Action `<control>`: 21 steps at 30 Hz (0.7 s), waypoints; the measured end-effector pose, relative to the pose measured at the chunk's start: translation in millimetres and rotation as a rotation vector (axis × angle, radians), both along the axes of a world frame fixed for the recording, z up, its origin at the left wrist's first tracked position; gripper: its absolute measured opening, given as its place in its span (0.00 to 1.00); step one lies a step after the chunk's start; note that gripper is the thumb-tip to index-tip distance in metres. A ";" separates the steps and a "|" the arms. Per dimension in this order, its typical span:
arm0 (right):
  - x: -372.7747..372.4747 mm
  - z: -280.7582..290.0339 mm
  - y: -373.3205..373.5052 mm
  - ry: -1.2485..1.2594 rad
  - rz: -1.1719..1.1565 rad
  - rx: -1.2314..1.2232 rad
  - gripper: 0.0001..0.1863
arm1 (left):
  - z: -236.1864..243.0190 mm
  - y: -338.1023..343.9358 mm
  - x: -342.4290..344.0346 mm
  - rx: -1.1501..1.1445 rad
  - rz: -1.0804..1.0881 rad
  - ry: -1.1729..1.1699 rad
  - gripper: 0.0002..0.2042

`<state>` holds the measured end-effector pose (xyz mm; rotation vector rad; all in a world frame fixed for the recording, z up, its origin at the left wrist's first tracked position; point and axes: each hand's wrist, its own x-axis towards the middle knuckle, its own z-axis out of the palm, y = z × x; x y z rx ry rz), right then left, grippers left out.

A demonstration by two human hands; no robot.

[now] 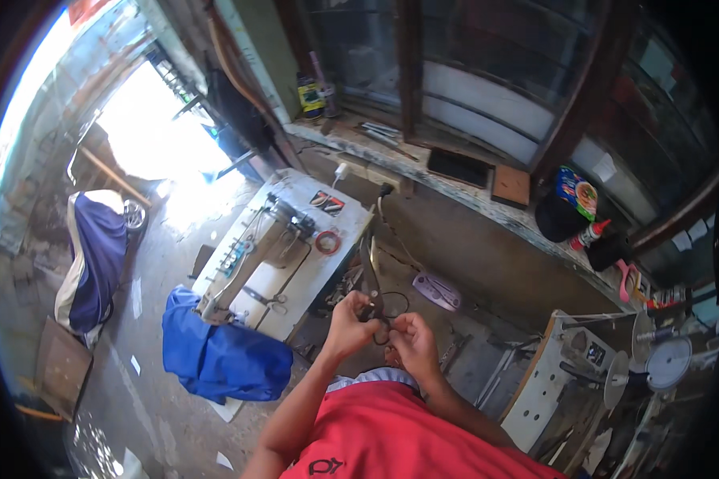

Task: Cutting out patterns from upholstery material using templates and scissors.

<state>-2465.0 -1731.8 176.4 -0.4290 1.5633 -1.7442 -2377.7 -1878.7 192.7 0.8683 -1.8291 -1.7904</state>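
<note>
Both my hands are in front of my waist, over the gap beside the sewing table. My left hand [351,326] grips a pair of dark scissors [370,267] near the pivot, blades pointing away from me. At the handle end, the fingers of my right hand [413,342] pinch round the finger loops. Part of the handles is hidden behind my fingers. To the left, a sewing machine [252,259] sits on its white table [339,215]. Small scissors [276,300] lie on that table, and so does a reddish-brown ring-shaped roll [327,243].
Blue cloth [228,355] hangs off the table's near end. A purple power strip [437,292] lies beyond my right hand. At right stands another machine table [535,399] with thread spools. The window ledge [411,160] holds bottles and boxes; a covered vehicle [100,259] is far left.
</note>
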 end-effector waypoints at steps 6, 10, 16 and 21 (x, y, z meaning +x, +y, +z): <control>9.0 16.6 -14.3 -0.153 0.022 -0.143 0.08 | 21.5 -7.1 31.3 0.302 0.006 0.147 0.16; 34.4 20.6 -5.2 -0.142 0.099 -0.113 0.08 | 54.7 5.8 91.9 0.680 -0.049 0.177 0.21; 113.5 29.1 -9.3 -0.127 0.314 -0.218 0.08 | 57.6 52.3 175.7 0.441 0.086 0.379 0.21; 209.2 33.4 13.1 -0.194 0.558 -0.123 0.09 | 44.3 107.5 282.8 0.310 0.269 0.395 0.21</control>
